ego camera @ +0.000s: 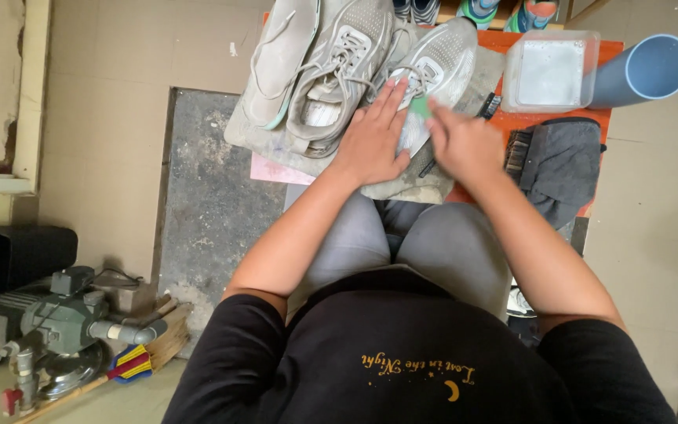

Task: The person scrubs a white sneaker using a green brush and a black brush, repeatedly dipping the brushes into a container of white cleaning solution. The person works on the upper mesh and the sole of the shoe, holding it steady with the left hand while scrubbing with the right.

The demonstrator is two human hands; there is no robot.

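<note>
Left hand [372, 141]: fingers flat, spread, pressing down the grey sneaker [433, 74].
Right hand [464, 145]: closed around a small green piece [421, 107], touching the sneaker's side.
Beyond right hand: clear plastic tub [551, 71].

orange table [547, 118], grey cloth [425, 177], tub [551, 71]

The person is wearing a black short-sleeved shirt [402, 353] with a small line of yellow-orange script and a crescent mark printed on the chest. The sleeves are ending above the elbows, leaving both forearms bare. Grey trousers [433, 243] are covering the legs. Both hands are showing no gloves, rings or watch.
</note>
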